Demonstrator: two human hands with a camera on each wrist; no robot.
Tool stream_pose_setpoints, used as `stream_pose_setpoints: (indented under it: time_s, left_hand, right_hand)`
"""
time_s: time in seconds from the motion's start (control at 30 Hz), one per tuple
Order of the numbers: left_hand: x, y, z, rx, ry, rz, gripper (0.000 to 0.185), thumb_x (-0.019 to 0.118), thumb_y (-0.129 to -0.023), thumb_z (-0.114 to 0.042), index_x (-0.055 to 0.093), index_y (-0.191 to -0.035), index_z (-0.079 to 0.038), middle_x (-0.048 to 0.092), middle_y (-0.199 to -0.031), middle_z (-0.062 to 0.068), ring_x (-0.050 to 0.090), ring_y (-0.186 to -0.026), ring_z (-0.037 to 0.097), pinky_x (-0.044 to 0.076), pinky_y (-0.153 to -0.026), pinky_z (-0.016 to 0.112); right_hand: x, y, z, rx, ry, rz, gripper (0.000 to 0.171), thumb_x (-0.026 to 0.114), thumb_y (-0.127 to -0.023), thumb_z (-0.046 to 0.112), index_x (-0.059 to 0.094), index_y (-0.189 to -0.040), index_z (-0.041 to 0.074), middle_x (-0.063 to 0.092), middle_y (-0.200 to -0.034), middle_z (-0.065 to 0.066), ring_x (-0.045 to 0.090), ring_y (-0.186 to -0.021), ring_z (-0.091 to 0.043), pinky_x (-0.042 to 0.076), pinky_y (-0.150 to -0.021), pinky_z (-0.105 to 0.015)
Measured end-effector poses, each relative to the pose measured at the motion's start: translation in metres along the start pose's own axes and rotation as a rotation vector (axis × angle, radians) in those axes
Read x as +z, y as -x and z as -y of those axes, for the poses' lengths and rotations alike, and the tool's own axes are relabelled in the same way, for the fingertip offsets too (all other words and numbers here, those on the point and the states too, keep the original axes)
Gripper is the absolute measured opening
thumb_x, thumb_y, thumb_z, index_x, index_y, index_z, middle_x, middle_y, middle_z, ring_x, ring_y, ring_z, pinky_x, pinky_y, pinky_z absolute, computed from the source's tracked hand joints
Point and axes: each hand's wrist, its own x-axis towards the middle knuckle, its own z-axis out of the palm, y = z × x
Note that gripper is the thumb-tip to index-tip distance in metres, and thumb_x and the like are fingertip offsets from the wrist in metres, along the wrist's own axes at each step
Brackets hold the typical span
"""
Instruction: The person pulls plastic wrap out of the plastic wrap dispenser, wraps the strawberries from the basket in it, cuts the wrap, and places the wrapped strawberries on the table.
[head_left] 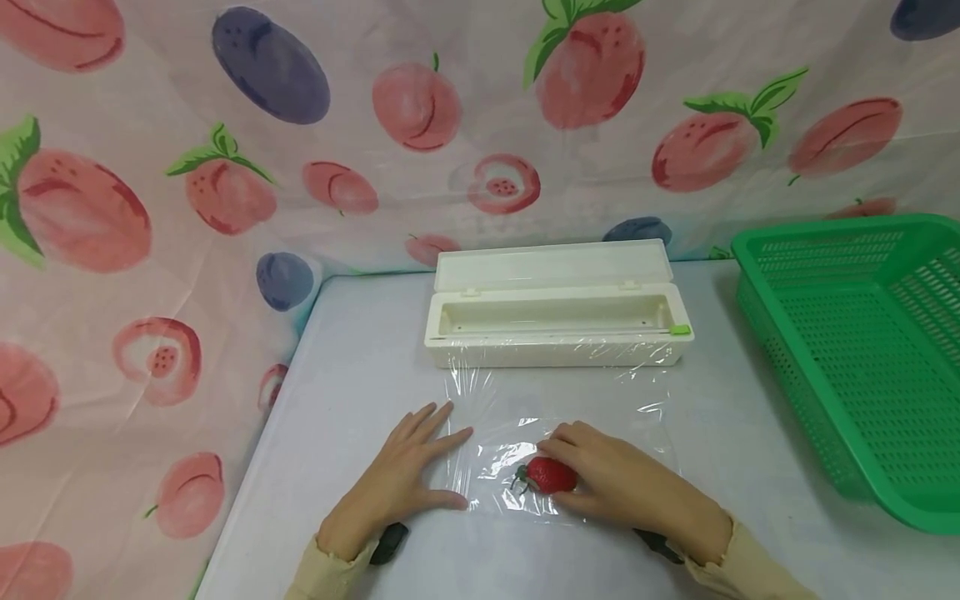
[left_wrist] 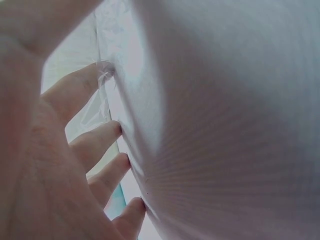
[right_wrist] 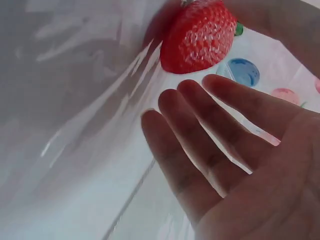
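Observation:
A red strawberry (head_left: 551, 475) with a green leafy top lies on a clear sheet of plastic wrap (head_left: 495, 454) spread over the table. Around its right side is my right hand (head_left: 618, 471), thumb on the near side and fingers on the far side. In the right wrist view the fingers are fairly straight, their tips just short of the strawberry (right_wrist: 200, 37). My left hand (head_left: 401, 467) is spread flat at the wrap's left edge, its fingertips on the tabletop; in the left wrist view the index fingertip (left_wrist: 105, 70) touches the film.
Behind the hands stands a white wrap dispenser box (head_left: 558, 354) with its lid (head_left: 555, 265) raised and a green slider (head_left: 679, 330) on its front edge; the wrap runs from it. A green plastic basket (head_left: 795, 375) sits at the right. Fruit-print cloth (head_left: 420, 192) hangs behind.

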Motion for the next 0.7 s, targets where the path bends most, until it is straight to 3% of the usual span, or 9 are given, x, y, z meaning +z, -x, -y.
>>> stream_pose_setpoints:
  time_s: [0.3,0.7]
  left_hand:
    - [0.000,0.000,0.000,0.002,-0.008,-0.006,0.089,0.082,-0.068,-0.059,0.053,-0.145,-0.024,0.028,-0.163,0.009,0.020,-0.151,0.035,0.016,-0.121,0.057]
    - [0.001,-0.001,0.000,-0.017,-0.002,0.002,0.089,0.083,-0.068,-0.058,0.053,-0.145,-0.025,0.027,-0.163,0.007,0.019,-0.151,0.034,0.015,-0.122,0.057]
  right_hand:
    - [-0.006,0.014,-0.011,-0.018,0.032,-0.081,0.047,0.080,-0.081,0.029,0.066,-0.122,0.011,0.062,-0.116,0.003,0.057,-0.108,-0.014,0.057,-0.090,-0.034]
    - [-0.011,0.037,-0.032,-0.026,0.048,-0.185,0.037,0.080,-0.079,0.021,0.068,-0.113,0.015,0.062,-0.111,0.009,0.057,-0.104,-0.011,0.056,-0.085,-0.036]
